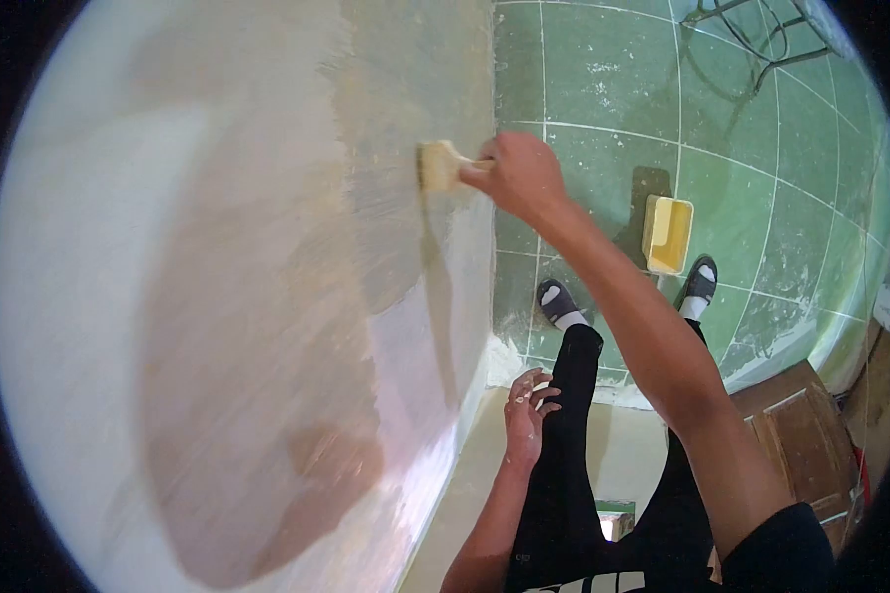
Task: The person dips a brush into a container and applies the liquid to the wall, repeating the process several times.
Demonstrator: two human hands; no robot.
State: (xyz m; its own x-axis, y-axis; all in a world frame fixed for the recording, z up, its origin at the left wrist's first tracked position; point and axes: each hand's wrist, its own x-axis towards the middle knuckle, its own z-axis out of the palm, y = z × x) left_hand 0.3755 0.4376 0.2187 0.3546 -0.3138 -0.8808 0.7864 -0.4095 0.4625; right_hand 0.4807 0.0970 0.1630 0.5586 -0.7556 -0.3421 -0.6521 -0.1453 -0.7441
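Observation:
My right hand (526, 176) is closed round the handle of a wide, pale paintbrush (439, 166). The brush's dark bristle edge meets the wall (267, 198), within a darker, wet-looking band that borders the floor. My left hand (526, 415) hangs near my left thigh, holding nothing, its fingers loosely curled and apart, with whitish smears on them. A rectangular cream tub (668, 235) with a yellowish inside stands on the floor between my feet, near the right foot.
Green floor tiles (603, 84) with white spatters run along the wall. A metal-legged stand (761, 59) is at the upper right. A brown wooden door or panel (801, 445) shows at lower right. Shadows of my head and arm fall across the wall.

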